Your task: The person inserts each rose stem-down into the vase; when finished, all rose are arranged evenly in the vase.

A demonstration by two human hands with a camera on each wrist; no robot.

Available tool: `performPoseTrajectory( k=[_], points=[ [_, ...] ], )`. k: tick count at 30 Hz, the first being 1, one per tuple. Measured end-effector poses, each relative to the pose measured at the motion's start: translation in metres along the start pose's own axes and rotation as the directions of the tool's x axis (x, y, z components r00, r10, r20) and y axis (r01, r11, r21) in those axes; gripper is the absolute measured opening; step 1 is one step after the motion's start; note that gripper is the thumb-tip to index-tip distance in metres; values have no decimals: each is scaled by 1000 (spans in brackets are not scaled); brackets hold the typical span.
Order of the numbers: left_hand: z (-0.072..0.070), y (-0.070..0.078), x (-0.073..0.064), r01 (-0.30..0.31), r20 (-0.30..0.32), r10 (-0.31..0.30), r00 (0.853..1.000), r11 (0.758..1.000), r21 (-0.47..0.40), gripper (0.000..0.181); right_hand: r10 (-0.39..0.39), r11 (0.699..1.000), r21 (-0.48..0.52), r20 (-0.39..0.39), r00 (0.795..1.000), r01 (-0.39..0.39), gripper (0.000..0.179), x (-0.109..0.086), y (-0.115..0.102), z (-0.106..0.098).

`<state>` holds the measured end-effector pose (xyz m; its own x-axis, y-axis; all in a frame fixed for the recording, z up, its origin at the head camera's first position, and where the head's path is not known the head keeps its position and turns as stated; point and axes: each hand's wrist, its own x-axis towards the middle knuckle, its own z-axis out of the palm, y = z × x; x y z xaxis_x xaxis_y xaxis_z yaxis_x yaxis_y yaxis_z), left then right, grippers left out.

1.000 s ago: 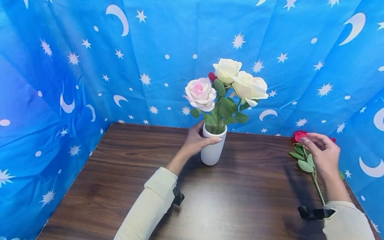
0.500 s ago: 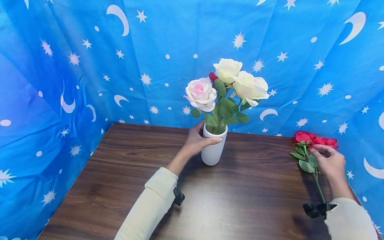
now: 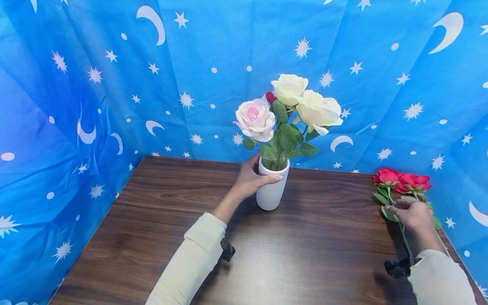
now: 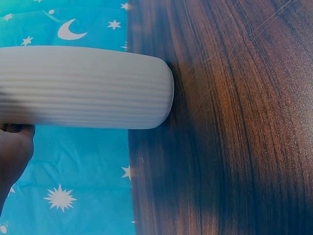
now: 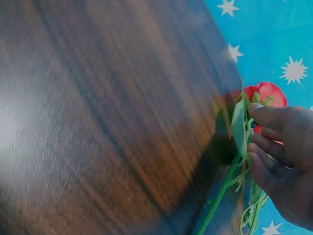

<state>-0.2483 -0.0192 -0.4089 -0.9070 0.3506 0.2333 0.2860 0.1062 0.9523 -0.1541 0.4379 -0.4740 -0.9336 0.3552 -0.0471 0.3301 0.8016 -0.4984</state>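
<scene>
Upright on the table (image 3: 183,203), a white ribbed vase (image 3: 272,195) bears a pale pink rose (image 3: 254,120) and two cream roses (image 3: 319,111); a bit of red (image 3: 270,97) peeks out behind them. My left hand (image 3: 249,180) grips the vase near its rim, thumb across the front. At the far right lie two red roses, one (image 3: 386,176) on the left and another (image 3: 414,183) beside it. My right hand (image 3: 413,217) pinches the left one's stem below the bloom. In the right wrist view, thumb and fingers (image 5: 264,171) close in at a leaf (image 5: 238,128) and the stem.
A blue cloth (image 3: 213,51) with white moons and stars hangs behind the table and along both sides. The red blooms lie at the table's back right corner, close to the cloth. A dark wrist camera (image 3: 227,250) sits at the left cuff.
My right hand has come down from the red blooms to the stem, uncovering both flowers. The left red rose's leaves have shifted slightly right. My left hand and the vase stay put.
</scene>
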Motion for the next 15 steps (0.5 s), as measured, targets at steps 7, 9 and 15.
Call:
performPoseTrajectory(
  k=[7, 9, 15],
  points=[
    [0, 0, 1, 0, 14, 0, 1000, 1000, -12, 72, 43, 998, -52, 52, 998, -41, 43, -5, 4, 5],
    [0, 1, 1, 3, 10, -3, 1000, 1000, -11, 72, 62, 997, -47, 50, 997, -60, 39, -7, 2, 7],
    [-1, 0, 1, 15, -9, -15, 1000, 1000, 0, 70, 129, 991, -35, 44, 991, -127, 36, -7, -6, 10]
  ],
)
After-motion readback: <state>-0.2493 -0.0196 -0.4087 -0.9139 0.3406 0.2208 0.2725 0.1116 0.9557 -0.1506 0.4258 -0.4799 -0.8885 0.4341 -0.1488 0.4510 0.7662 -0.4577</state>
